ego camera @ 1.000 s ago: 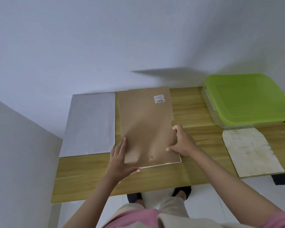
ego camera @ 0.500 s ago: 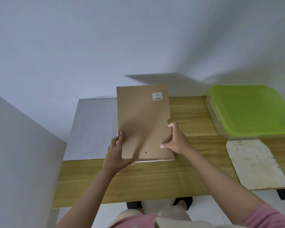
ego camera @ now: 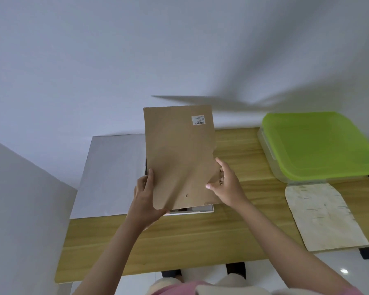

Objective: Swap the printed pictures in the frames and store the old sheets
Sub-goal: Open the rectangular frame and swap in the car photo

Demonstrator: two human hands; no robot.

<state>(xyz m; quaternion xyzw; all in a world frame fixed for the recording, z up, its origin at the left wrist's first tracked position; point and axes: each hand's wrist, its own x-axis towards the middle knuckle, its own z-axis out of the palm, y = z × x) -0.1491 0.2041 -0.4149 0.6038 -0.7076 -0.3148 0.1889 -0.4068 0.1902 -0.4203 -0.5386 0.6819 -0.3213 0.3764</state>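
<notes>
Head view shows both arms reaching forward over the wooden table (ego camera: pixel 200 237). Left hand (ego camera: pixel 145 201) and right hand (ego camera: pixel 226 186) each pinch a side edge of the brown backing board (ego camera: pixel 179 158), tilted up above the white frame (ego camera: pixel 192 210).

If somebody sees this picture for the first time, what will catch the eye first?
First the brown backing board, tilted up at the centre between the left hand and the right hand. Then the bright green lid of the box at the table's far right corner.
</notes>
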